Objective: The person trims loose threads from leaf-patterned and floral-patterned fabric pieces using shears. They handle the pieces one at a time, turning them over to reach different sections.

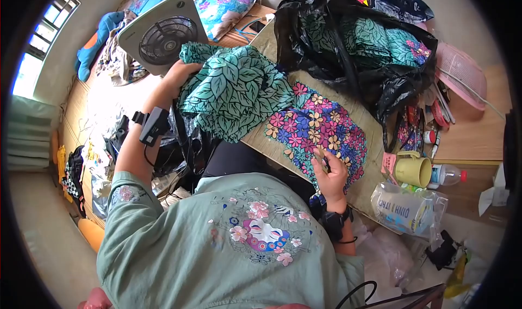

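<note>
My left hand [186, 74] grips a bunched teal fabric with a dark leaf print [234, 86] at its upper left edge. The bundle is lifted and hangs over the table's near edge, and it hides part of my fingers. My right hand [330, 178] is above a floral fabric [321, 127] with pink, blue and yellow flowers. Its fingers are curled together, and whatever may be between them is too small to make out. The floral fabric lies spread on the wooden table [370, 165], partly under the leaf-print bundle.
A black plastic bag [348, 72] with folded leaf-print pieces [375, 40] stands at the table's back. To the right are a yellow mug [413, 169], a clear bottle [449, 175], a plastic packet [402, 207] and a pink basket [462, 75]. A box fan [166, 40] stands at back left.
</note>
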A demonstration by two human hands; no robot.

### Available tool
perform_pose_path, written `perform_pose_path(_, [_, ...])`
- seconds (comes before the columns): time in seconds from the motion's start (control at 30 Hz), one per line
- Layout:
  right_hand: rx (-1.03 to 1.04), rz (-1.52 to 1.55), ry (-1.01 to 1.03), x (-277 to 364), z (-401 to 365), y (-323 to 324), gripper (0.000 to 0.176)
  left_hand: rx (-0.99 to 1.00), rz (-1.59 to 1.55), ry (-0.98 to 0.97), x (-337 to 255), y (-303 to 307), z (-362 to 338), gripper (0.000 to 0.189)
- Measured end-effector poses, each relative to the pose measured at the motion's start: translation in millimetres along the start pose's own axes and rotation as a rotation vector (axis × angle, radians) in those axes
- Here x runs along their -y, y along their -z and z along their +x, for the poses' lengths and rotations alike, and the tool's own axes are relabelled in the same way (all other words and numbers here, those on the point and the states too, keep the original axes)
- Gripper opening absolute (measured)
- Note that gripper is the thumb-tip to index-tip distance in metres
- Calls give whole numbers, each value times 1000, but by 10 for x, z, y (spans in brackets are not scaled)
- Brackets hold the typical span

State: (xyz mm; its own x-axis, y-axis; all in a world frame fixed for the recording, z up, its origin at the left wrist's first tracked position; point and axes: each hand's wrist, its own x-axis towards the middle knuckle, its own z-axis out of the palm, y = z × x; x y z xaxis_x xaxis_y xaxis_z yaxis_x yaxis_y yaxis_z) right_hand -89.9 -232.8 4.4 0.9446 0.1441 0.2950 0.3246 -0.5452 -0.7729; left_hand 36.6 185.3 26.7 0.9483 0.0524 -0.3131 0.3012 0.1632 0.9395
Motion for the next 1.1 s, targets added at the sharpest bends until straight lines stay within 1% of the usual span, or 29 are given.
perform_pose_path(0.03, [1, -3, -2, 3, 3, -3, 25, -6, -10, -38, -64, -43, -22, 23])
perform_pose_path(0.07, [-5, 2, 4, 4, 7, -10, 25, -4, -12, -36, -157, -92, -51, 23])
perform_pose_path(0.13, [-14, 12, 15, 11, 4, -25, 25, 119, -80, 5, -462, -293, -181, 28])
perform_pose_path(0.17, [-11, 10, 15, 15, 1, -29, 25, 119, -83, 6, -585, -415, -243, 28])
perform_pose_path(0.23, [-17, -4, 30, 22, 10, -35, 26, 373, -116, -87, -770, -632, -326, 27])
perform_pose_path(0.27, [-21, -13, 36, 25, 14, -32, 26, 374, -120, -88, -801, -682, -322, 27])
perform_pose_path(0.37, [-28, -27, 50, -16, 2, -35, 26, 461, -147, -80, -850, -790, -262, 29])
perform_pose_path(0.43, [-34, -32, 53, -13, -3, -31, 26, 470, -182, -56, -817, -752, -227, 28])
perform_pose_path(0.53, [53, -29, -78, 45, -8, 8, 24, 480, -253, -5, -606, -579, -109, 28])
perform_pose_path(0.63, [41, -9, -59, 8, -12, -9, 25, 104, 356, 113, -115, -280, 217, 25])
perform_pose_path(0.67, [34, 0, -52, -4, -15, -14, 25, 107, 359, 114, -109, -234, 216, 25])
perform_pose_path(0.77, [35, 13, -50, -4, -21, -17, 25, 249, 26, 134, -39, -154, 171, 23])
perform_pose_path(0.97, [46, 29, -43, 14, -12, -5, 25, 239, -111, 172, 12, -170, 141, 22])
perform_pose_path(1.03, [50, 20, -32, 11, -8, -5, 26, 257, -181, 172, -32, -194, 100, 22])
perform_pose_path(1.1, [52, 16, -24, 8, -3, -7, 26, 276, -176, 141, -105, -243, 29, 22])
